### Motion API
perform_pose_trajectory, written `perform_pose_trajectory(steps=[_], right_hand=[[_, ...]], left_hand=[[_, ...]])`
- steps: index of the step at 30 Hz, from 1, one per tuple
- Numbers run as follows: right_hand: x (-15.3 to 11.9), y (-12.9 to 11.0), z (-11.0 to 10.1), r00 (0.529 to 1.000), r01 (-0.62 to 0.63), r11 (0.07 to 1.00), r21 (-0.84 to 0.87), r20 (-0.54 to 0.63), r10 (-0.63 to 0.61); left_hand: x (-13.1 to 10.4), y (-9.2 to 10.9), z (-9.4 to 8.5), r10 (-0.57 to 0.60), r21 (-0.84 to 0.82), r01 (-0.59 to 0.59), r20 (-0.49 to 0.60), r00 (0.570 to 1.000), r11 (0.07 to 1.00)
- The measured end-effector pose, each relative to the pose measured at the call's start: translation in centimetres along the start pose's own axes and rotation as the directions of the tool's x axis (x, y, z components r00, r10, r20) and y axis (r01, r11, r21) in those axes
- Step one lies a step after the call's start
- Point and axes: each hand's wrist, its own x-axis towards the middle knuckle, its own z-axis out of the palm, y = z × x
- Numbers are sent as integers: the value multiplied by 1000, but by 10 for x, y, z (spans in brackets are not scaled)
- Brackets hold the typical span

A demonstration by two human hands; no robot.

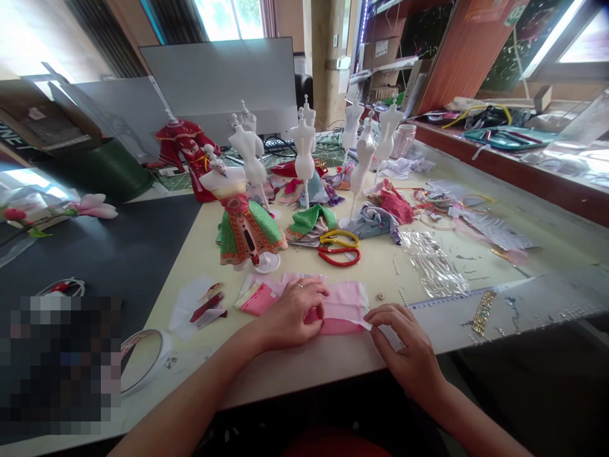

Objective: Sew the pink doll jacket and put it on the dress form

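Observation:
A piece of pink cloth [346,294] lies flat near the table's front edge, with a darker pink band [340,327] along its near side. My left hand [301,312] rests on the cloth, fingers curled and thumb drawn in, gripping the near band. Between thumb and forefinger, my right hand [404,339] pinches the end of a thin white strip [358,324] at the cloth's right end. The strip runs along the band toward my left hand; whether it is tape or an edge of cloth, I cannot tell. A folded pink piece [258,299] with a pale trim sits left of my left hand.
Scissors [339,247] with yellow and red handles lie beyond the cloth. A small form wears a green and pink dress [250,231]; several bare white forms [304,152] stand behind. A tape roll [145,362] is at left, a ruler [447,301] and bead packets [432,263] at right.

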Motion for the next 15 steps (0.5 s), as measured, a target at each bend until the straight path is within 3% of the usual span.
perform_pose_trajectory(steps=[6, 15], right_hand=[[-2, 3, 0, 1000, -18, 1000, 12, 19, 17], [-5, 9, 3, 995, -95, 995, 30, 14, 94]], left_hand=[[-2, 1, 1, 42, -101, -43, -8, 999, 994], [1, 4, -3, -44, 25, 43, 24, 999, 999]])
